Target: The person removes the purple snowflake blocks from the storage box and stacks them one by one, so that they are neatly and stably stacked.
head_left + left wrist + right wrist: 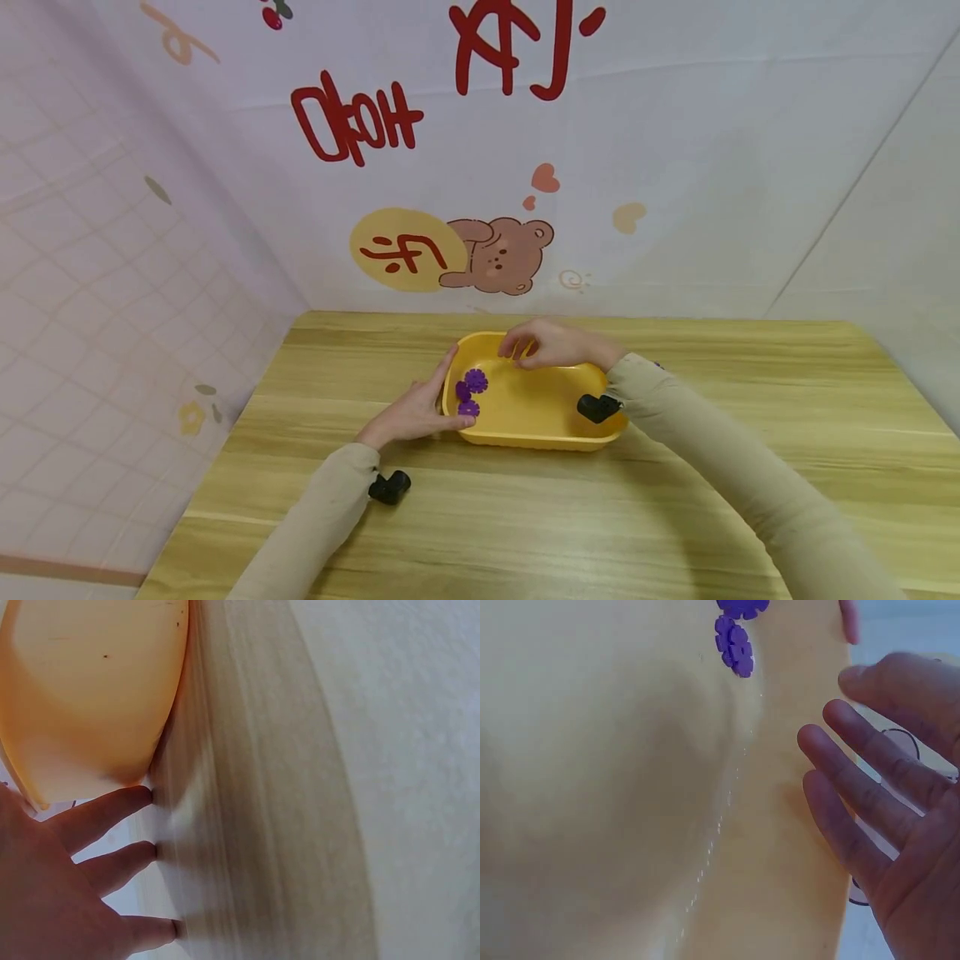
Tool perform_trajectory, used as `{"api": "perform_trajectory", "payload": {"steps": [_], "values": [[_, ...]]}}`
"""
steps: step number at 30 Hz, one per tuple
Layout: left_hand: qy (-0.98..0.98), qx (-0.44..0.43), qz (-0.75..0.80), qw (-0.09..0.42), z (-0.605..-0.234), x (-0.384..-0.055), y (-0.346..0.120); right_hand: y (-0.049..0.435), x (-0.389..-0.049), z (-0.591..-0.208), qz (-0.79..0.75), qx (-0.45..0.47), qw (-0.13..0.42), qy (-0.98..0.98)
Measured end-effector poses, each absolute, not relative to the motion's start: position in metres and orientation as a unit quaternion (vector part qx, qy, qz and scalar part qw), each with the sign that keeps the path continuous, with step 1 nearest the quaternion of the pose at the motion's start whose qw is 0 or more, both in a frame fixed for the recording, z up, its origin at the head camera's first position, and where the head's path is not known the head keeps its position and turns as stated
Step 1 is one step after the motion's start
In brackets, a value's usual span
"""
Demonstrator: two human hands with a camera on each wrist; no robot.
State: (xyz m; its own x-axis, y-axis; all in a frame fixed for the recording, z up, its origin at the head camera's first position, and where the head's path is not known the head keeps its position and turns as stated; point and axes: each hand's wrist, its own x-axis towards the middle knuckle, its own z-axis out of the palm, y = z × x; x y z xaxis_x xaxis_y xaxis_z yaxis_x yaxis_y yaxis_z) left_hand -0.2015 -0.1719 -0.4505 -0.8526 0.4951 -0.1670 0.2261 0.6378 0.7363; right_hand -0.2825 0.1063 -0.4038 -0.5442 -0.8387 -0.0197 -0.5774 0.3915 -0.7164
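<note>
A yellow plastic tray (540,440) stands on the table, and several purple notched discs (476,381) lie at its left end. My left hand (411,414) rests spread against the tray's left end, thumb over the front rim. In the left wrist view its straight fingers (112,866) reach down to the tabletop beside the tray wall. Above the tray's back rim hovers my right hand (550,343), fingers loosely bent. The right wrist view shows nothing between its fingers and thumb, and the purple discs (735,646) lie farther along the tray.
The wooden table (480,517) reaches back to a printed cloth wall (675,167). Another cloth (112,292) hangs along the left side. A small purple piece (658,365) peeks out behind the right sleeve. Black camera mounts (390,487) sit on both wrists.
</note>
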Motion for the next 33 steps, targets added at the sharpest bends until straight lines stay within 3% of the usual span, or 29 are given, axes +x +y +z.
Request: {"api": "perform_trajectory", "payload": {"steps": [9, 33], "values": [[0.892, 0.207, 0.366, 0.165, -0.452, -0.202, -0.172, 0.082, -0.286, -0.416, -0.359, -0.446, 0.220, 0.790], [0.893, 0.211, 0.365, 0.157, -0.450, -0.200, -0.173, 0.039, -0.287, -0.449, -0.375, -0.454, 0.212, 0.780]]}}
